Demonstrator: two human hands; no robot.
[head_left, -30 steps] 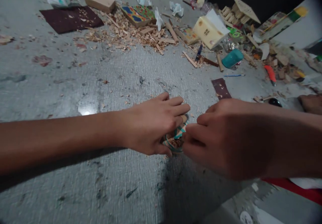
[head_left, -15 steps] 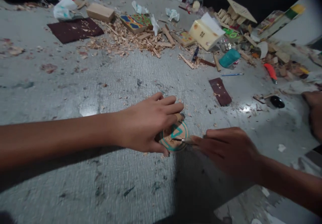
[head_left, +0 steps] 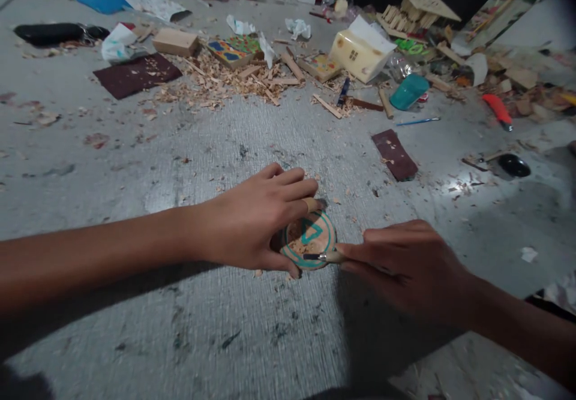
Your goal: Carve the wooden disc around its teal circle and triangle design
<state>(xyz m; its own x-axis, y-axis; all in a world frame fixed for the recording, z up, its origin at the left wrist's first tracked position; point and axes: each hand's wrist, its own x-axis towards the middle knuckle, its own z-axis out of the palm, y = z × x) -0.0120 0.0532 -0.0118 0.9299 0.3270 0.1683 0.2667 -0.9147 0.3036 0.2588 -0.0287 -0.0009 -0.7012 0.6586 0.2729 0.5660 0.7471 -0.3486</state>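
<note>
A round wooden disc (head_left: pixel 320 241) lies flat on the grey table, with a teal ring and a teal triangle drawn on it. My left hand (head_left: pixel 274 217) grips its left side, fingers over the far edge and thumb at the near edge. A band circles one finger. In my right hand (head_left: pixel 405 262) is a wood carving knife (head_left: pixel 330 257), gripped by its pale handle. Its dark blade rests at the lower part of the disc, near the teal ring. Small shavings sit on the disc's left part, partly shaded by my left hand.
Wood shavings (head_left: pixel 216 85) are heaped at the back, beside a wooden block (head_left: pixel 175 42) and a brown sandpaper sheet (head_left: pixel 137 76). Another brown piece (head_left: pixel 395 155) lies to the right. Farther right are a teal cup-like object (head_left: pixel 408 92), an orange-handled cutter (head_left: pixel 497 110) and a black rounded object (head_left: pixel 514 165).
The knife's blade has shifted from the disc's middle toward its lower edge. My left hand keeps its grip on the disc. The camera view has moved slightly, and a limb at the right has nearly left view.
</note>
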